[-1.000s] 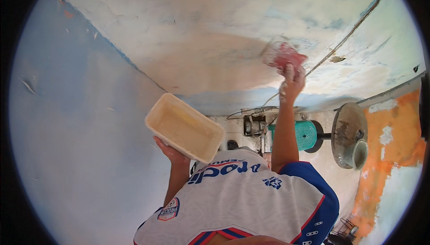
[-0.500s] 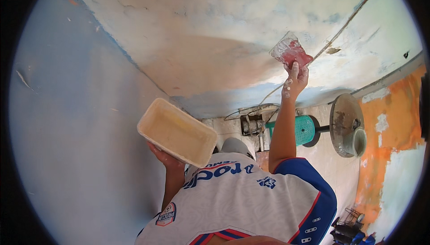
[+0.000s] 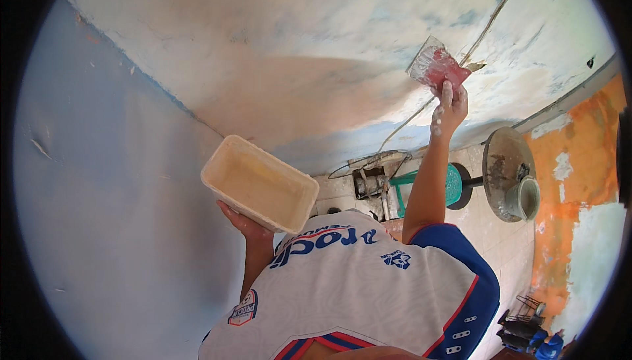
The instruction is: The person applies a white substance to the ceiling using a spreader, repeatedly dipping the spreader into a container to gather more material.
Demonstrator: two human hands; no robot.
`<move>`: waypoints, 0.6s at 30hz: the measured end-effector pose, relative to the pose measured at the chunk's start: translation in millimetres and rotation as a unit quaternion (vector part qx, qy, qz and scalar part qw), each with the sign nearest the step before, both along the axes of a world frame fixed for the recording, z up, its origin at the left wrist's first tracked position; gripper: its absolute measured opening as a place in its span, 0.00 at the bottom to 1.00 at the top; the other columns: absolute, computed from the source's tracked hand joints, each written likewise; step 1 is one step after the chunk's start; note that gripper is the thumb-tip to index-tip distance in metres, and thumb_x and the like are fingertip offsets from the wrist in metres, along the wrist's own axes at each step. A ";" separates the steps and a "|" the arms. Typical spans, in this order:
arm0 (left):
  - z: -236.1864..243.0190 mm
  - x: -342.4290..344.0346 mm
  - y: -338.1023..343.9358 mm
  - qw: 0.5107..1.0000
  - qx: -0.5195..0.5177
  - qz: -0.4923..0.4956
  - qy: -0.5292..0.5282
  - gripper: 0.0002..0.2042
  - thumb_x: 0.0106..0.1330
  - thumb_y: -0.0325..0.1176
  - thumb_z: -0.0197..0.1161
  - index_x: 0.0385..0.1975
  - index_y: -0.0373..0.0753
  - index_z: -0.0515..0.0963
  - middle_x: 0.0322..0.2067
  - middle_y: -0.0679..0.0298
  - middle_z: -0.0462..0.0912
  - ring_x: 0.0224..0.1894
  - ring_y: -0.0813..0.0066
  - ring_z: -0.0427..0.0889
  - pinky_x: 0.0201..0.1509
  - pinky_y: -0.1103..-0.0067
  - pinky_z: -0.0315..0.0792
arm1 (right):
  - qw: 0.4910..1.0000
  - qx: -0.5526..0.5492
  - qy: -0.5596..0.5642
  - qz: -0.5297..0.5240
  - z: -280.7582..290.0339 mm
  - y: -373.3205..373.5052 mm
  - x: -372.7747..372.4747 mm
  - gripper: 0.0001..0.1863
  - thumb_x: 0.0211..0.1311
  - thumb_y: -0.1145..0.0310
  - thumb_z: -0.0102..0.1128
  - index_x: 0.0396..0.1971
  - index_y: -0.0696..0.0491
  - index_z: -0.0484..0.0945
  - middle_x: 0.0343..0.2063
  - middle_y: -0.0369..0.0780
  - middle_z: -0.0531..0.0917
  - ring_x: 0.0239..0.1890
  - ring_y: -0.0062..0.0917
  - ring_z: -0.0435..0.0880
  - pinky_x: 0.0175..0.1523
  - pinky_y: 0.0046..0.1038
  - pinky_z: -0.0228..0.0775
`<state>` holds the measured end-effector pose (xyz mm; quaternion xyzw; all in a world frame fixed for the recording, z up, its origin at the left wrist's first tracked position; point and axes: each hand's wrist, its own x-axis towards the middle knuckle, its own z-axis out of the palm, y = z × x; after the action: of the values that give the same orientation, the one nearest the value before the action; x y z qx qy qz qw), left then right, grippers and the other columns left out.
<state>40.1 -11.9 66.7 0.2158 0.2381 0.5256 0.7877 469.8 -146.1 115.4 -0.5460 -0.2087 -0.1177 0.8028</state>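
My left hand (image 3: 247, 221) grips a cream rectangular plastic tub (image 3: 260, 182) from underneath and its side; a pale residue coats the inside. My right hand (image 3: 449, 106), spotted with white paste, is closed on a red scraper (image 3: 441, 67) with a smeared, wide blade, raised at the patchy pale wall (image 3: 303, 24) beside a long dark line (image 3: 494, 17) and a chipped spot. I cannot tell whether the blade touches the wall.
A smooth blue wall (image 3: 112, 215) runs along my left. Below stand a teal perforated stool (image 3: 453, 182), a round grimy table (image 3: 500, 162) with a grey bucket (image 3: 523, 198) and some dusty equipment (image 3: 368, 182) with cables. An orange patchy wall (image 3: 579, 136) is at right, dark objects (image 3: 523, 333) at its foot.
My right hand has moved up and rightward with the scraper, nearer the chipped spot. The tub has shifted slightly left. The view of the wall has shifted too.
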 end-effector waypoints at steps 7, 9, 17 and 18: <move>2.6 27.1 -13.8 1.000 -0.016 -0.006 0.017 0.36 0.74 0.67 0.34 0.72 0.48 0.58 0.70 0.62 0.63 0.70 0.60 0.65 0.71 0.64 0.65 | 0.948 -0.239 -0.176 0.113 -28.8 77.8 -87.1 0.10 0.69 0.72 0.62 0.46 0.59 0.84 0.39 0.41 0.87 0.38 0.23 0.85 0.45 0.24 0.78; 4.1 33.1 -17.7 1.000 -0.010 -0.007 0.018 0.36 0.74 0.67 0.34 0.72 0.48 0.58 0.70 0.62 0.63 0.70 0.60 0.65 0.71 0.64 0.65 | 0.968 -0.223 -0.115 0.022 -27.2 79.5 -59.6 0.10 0.69 0.72 0.61 0.45 0.60 0.83 0.39 0.40 0.87 0.38 0.23 0.85 0.43 0.25 0.79; -19.2 24.4 -23.5 0.999 -0.035 -0.028 0.006 0.36 0.73 0.67 0.35 0.72 0.49 0.58 0.70 0.63 0.62 0.69 0.60 0.65 0.71 0.64 0.65 | 0.994 -0.105 -0.009 -0.011 -12.7 18.4 -26.6 0.07 0.69 0.73 0.60 0.42 0.60 0.83 0.36 0.39 0.85 0.36 0.22 0.84 0.43 0.25 0.78; -18.0 28.3 -22.1 0.999 -0.032 -0.024 0.012 0.36 0.73 0.67 0.35 0.72 0.49 0.58 0.70 0.63 0.62 0.69 0.60 0.65 0.71 0.64 0.65 | 0.988 -0.139 -0.025 0.057 -6.0 31.2 -49.8 0.09 0.68 0.72 0.62 0.44 0.59 0.83 0.36 0.40 0.86 0.35 0.23 0.85 0.42 0.26 0.78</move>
<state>68.4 -34.0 48.6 0.2026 0.2588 0.4958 0.8038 420.0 -114.8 109.4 -0.6366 -0.2736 -0.0547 0.7190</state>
